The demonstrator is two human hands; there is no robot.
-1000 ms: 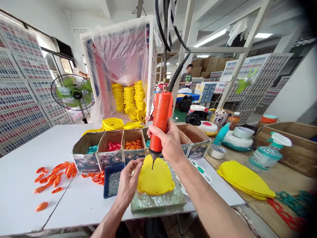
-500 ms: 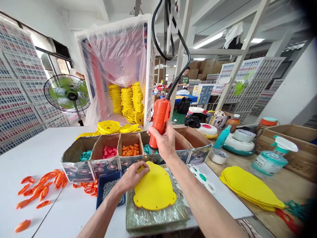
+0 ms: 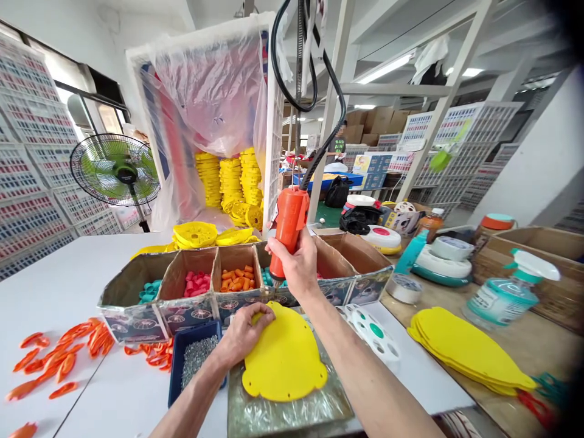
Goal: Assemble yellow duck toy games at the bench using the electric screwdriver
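My right hand [image 3: 298, 264] is wrapped round an orange electric screwdriver [image 3: 288, 222], which hangs from a black cable and points down. Its tip is just above the far edge of a flat yellow plastic plate [image 3: 285, 359] with small holes along its rim. The plate lies on a block wrapped in clear film [image 3: 292, 417]. At the plate's upper left edge, my left hand [image 3: 246, 334] rests with its fingers curled and pressed together; any small piece under the fingertips is hidden. Left of that hand sits a dark blue tray [image 3: 177, 365] of small metal screws [image 3: 198, 359].
Behind the block stands a row of cardboard bins [image 3: 132, 325] with coloured small parts. Orange pieces [image 3: 59, 359] lie at left. At right are stacked yellow plates [image 3: 465, 347], a spray bottle [image 3: 504, 298] and a tape roll [image 3: 404, 288]. A person [image 3: 337, 146] is far back.
The view has shifted slightly, so the bins and tray appear further left and lower. The screwdriver, in my right hand, sits a little further left in view. My left hand stays at the plate's edge.
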